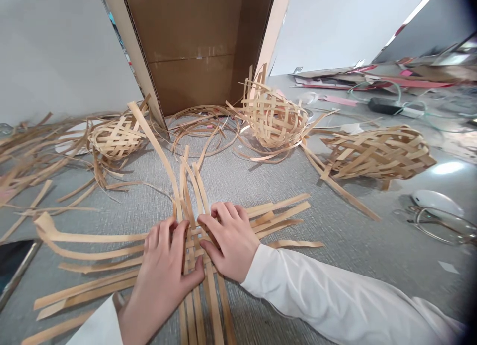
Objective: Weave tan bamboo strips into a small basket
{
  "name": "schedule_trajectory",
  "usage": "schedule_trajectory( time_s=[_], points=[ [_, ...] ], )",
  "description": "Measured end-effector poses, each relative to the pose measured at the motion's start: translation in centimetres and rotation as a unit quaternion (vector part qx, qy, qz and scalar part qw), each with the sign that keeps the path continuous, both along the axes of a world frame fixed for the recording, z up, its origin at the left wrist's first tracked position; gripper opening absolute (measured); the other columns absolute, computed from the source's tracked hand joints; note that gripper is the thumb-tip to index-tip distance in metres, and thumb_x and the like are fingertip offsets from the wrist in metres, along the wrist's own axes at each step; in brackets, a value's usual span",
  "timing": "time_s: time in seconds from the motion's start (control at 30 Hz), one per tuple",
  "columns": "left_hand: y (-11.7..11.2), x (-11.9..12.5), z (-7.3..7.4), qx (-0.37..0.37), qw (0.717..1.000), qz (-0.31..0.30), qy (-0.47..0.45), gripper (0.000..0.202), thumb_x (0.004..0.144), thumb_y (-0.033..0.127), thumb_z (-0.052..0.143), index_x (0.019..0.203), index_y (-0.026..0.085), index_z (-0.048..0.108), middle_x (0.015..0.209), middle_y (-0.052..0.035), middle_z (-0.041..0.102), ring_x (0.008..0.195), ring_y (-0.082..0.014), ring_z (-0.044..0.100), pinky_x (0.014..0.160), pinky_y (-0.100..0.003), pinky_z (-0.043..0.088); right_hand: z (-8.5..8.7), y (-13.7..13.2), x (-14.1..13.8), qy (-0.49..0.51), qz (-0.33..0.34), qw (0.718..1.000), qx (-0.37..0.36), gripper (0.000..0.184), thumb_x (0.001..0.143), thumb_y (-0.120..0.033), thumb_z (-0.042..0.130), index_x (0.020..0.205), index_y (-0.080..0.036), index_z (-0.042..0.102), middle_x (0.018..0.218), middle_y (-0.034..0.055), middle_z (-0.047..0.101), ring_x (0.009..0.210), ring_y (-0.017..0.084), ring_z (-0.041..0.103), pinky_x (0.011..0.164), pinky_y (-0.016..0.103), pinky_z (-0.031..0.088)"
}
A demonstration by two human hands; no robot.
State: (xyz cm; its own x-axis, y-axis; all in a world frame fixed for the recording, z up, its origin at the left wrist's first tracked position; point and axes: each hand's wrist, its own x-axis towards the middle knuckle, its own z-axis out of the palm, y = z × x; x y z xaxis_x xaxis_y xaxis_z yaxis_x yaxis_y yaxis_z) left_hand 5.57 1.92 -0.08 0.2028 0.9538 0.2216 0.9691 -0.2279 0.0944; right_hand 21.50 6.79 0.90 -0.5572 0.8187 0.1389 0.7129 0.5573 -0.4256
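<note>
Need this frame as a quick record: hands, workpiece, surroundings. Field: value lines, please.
left hand: fingers spread, pressing on the strip weave
right hand: pressing on the same weave, beside the left hand
workpiece: flat crossing of tan strips, loose ends radiating outward
surface: grey carpet
nearby: three loosely woven strip baskets, right one lying on its side
also: eyeglasses at right; cardboard box ahead

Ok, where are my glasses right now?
The eyeglasses lie at the far right of the head view, just below a white oval object, well to the right of your right hand.
</note>
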Motion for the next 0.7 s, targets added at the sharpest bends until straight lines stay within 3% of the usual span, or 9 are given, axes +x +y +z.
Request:
schedule_trajectory(
  time_s=[0.4,0.7],
  points=[
    [-0.1,0.2,0.4,-0.008,1.0,-0.007,0.0,0.041,0.072,0.028,0.049,0.109,0.011,0.047,0.103,-0.0143,0.045,0.097,-0.0314,0.044,0.081,-0.049,0.04,0.1,0.0,0.1,0.001,0.013,1.0,0.004,0.023,0.076,-0.027,0.053,0.098,-0.02,0.053,0.092,0.0074,0.046,0.085,0.023,0.041,0.078,0.04,0.03],
    [-1.1,-1.0,1.3,0.059,0.998,-0.025,-0.021,0.034,0.079,0.03,0.046,0.108,0.013,0.046,0.1,-0.012,0.05,0.094,-0.0287,0.048,0.081,-0.045,0.041,-0.7,0.0,0.6,0.131,0.022,0.988,0.08,0.024,0.078,-0.011,0.04,0.096,-0.013,0.055,0.09,0.01,0.052,0.081,0.022,0.043,0.075,0.039,0.037]
  ],
)
